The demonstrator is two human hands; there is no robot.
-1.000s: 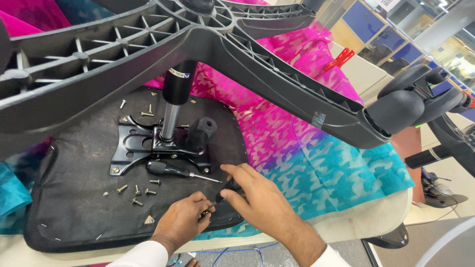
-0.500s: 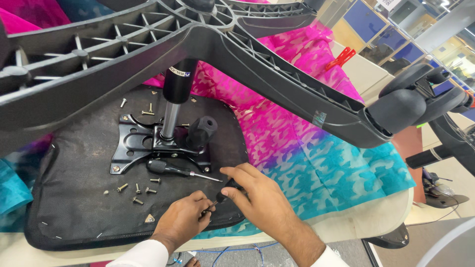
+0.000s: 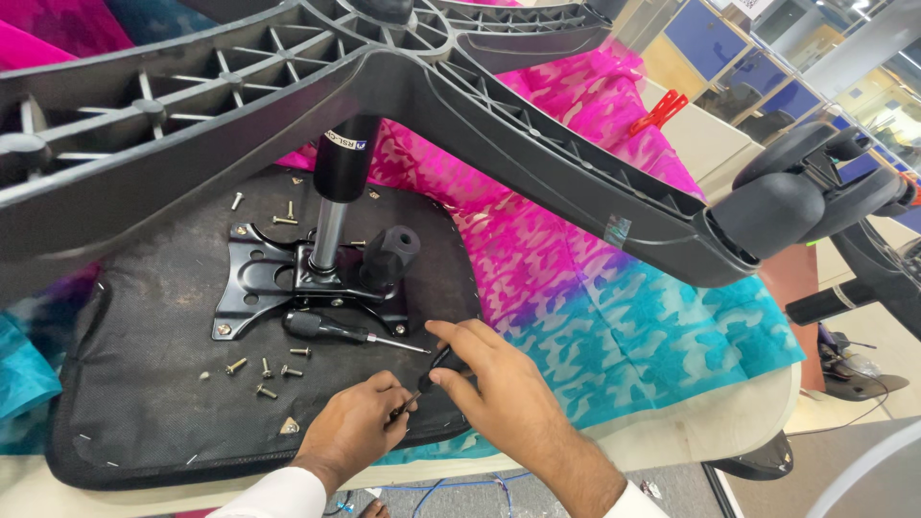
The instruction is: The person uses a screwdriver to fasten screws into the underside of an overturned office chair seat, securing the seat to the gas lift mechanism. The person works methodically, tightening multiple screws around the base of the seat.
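An upturned office chair lies on a table, its dark fabric seat underside point(image 3: 144, 403) facing up. My left hand point(image 3: 357, 427) pinches a thin metal shaft near the seat's front edge. My right hand point(image 3: 494, 388) grips a small black handle point(image 3: 441, 365) joined to that shaft. A black-handled screwdriver point(image 3: 336, 330) lies on the seat just beyond my hands, beside the black metal mounting plate point(image 3: 251, 278). The gas cylinder point(image 3: 338, 197) rises from the plate to the star-shaped chair base point(image 3: 499, 134).
Several loose screws point(image 3: 259, 369) are scattered on the seat, some behind the plate. A pink and turquoise cloth point(image 3: 614, 317) covers the table. Chair casters point(image 3: 796, 197) hang at the right. Cables lie on the floor below.
My hands stay at the seat's front edge with only slight finger shifts on the small tool. The chair and screws have not moved.
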